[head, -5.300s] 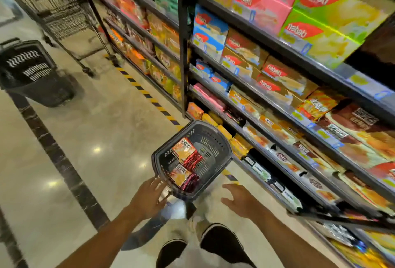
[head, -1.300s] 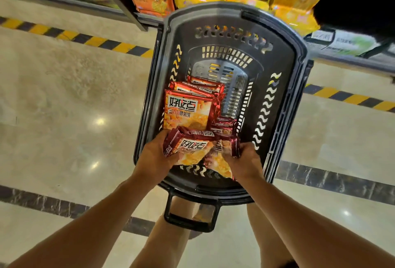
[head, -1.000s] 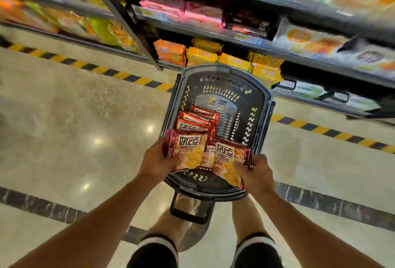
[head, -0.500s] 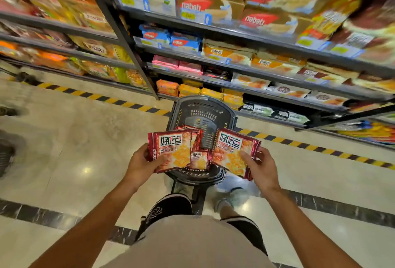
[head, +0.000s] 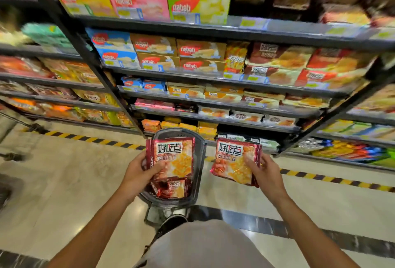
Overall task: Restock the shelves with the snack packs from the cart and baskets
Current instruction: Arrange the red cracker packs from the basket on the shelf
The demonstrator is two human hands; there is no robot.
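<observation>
Supermarket aisle, polished pale floor (head: 64,182), stocked shelves (head: 213,73) straight ahead. Two red snack packs are up in front of the person, faces to the camera. Left pack (head: 172,157) sits in the left hand (head: 139,174), thumb across its front, fingers curled behind its left edge. Right pack (head: 236,160) is pinched by the right hand (head: 264,176), thumb on the front, fingers wrapped behind the right edge. The packs are apart, not touching. Below them on the floor stands a dark basket (head: 199,160) with another red pack (head: 171,188) inside. Beyond it, yellow-and-black hazard tape (head: 92,139) runs along the shelf base, and wafer boxes (head: 198,50) fill the upper rows.
</observation>
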